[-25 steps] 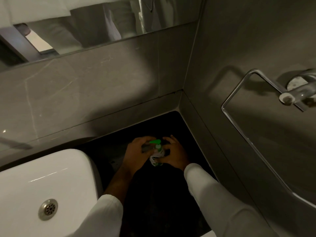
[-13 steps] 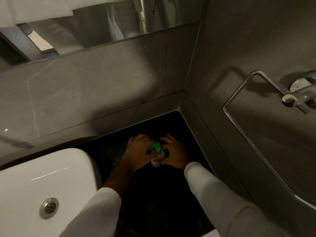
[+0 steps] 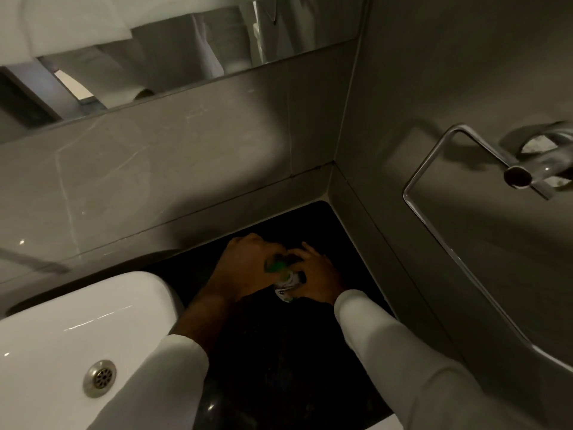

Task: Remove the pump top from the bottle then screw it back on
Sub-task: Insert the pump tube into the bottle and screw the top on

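White sleeves (image 3: 403, 361) come up from the near edge of the view, one on each forearm, over a black countertop (image 3: 279, 367). To the left sits a white basin (image 3: 62, 336) with a metal drain (image 3: 99, 378) in its floor. Farther in, near the back corner of the counter, both hands meet around a small bottle (image 3: 286, 288) with a white label, standing on the dark surface. The left hand (image 3: 245, 265) is curled over the green pump top (image 3: 274, 265), its fingers closed around it so that only a patch of green shows. The right hand (image 3: 316, 277) wraps the bottle's body from the right side, fingers bent around it and thumb toward the pump. Whether the pump top is seated on the neck or lifted off cannot be told, as the hands hide the joint and the area is blurred. Beyond the hands, grey tiled walls (image 3: 186, 181) meet in a corner. On the right wall hangs a chrome towel ring (image 3: 434, 212), and above the back wall runs a mirror (image 3: 186, 51).
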Motion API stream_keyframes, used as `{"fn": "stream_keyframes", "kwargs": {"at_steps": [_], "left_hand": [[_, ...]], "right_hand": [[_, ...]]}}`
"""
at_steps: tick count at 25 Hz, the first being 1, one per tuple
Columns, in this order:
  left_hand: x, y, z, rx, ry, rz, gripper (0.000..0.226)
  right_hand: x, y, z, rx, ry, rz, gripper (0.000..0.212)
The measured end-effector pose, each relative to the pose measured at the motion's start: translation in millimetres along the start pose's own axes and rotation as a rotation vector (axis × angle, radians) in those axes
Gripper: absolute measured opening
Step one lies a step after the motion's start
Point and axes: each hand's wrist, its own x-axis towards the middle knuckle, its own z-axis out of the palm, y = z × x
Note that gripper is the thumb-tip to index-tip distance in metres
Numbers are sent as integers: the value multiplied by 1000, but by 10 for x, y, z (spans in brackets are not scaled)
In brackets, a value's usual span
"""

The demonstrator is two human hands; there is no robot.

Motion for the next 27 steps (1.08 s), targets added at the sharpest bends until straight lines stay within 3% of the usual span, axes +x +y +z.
{"fn": "stream_keyframes", "kwargs": {"at_steps": [5, 8, 11, 17, 23, 27], "left_hand": [[208, 158, -275, 166, -252, 15, 41], [206, 205, -204, 1, -324, -135, 34], [200, 168, -48, -266, -277, -324, 19], [151, 138, 155, -394, -200, -527, 33], [-37, 134, 219, -590, -210, -473, 23], [-80, 157, 291, -623, -182, -446, 20]], "right_hand": [[-53, 0, -14, -38, -2, -1, 57], [-69, 1, 1, -52, -2, 4, 60], [-89, -7, 1, -45, 13, 15, 61], [-104, -29, 44, -76, 45, 20, 66], [-196, 61, 181, -51, 102, 22, 70], [-214, 129, 251, 3, 148, 20, 62]]}}
